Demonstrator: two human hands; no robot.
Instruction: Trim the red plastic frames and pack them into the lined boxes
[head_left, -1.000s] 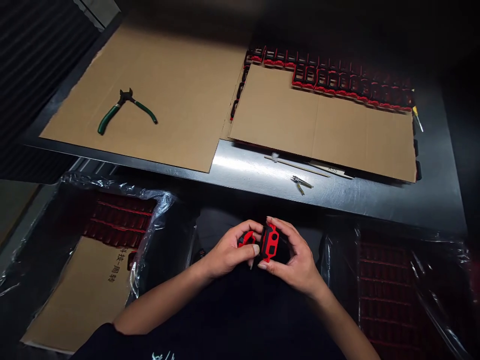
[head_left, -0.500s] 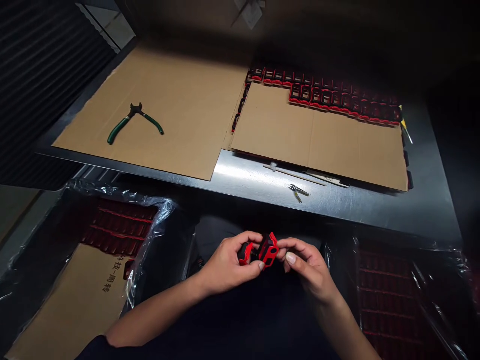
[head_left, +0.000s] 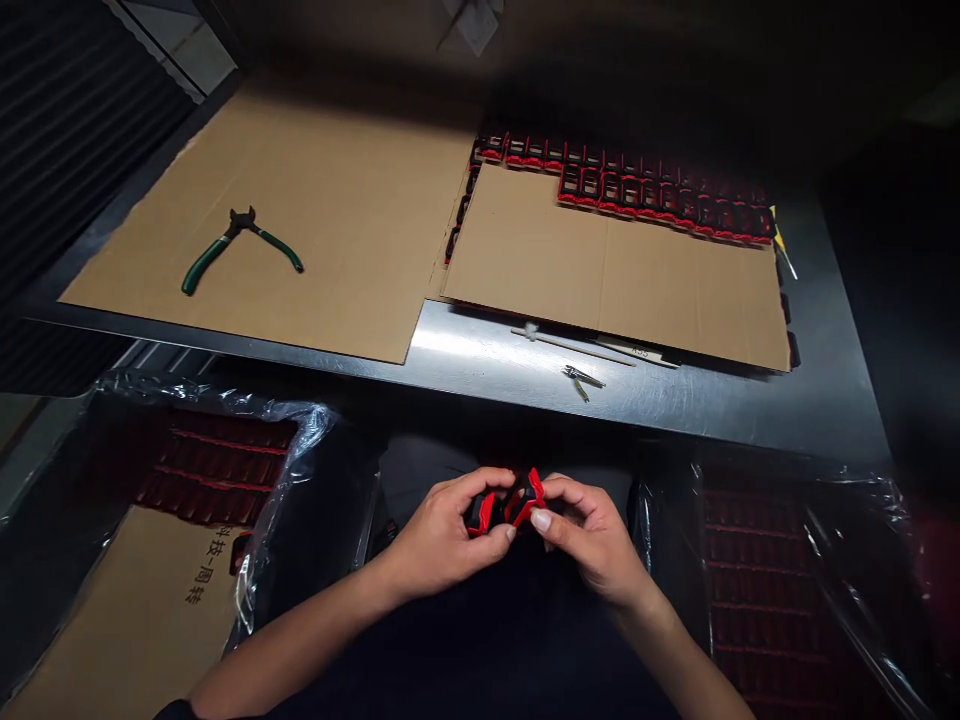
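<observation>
In front of my lap, my left hand (head_left: 448, 530) is closed around a small red and black plastic part (head_left: 482, 514), with fingers above and thumb below. My right hand (head_left: 589, 535) pinches a second red and black plastic part (head_left: 533, 490) between thumb and fingers, right beside the first. Whether the two parts touch is hard to see, as fingers hide their middles. Rows of similar red and black parts (head_left: 630, 190) stand on a cardboard sheet (head_left: 600, 260) on the metal table (head_left: 480, 350).
Green-handled cutting pliers (head_left: 206, 265) lie on a larger cardboard sheet (head_left: 322, 200). Small metal clippers (head_left: 583, 380) and a thin stick (head_left: 577, 346) rest near the table's front edge. Plastic-lined bins with parts stand at left (head_left: 307, 430) and right (head_left: 847, 590).
My right hand has moved in and now pinches the right-hand part, which has turned. The view has shifted a little, so the table appears further left.
</observation>
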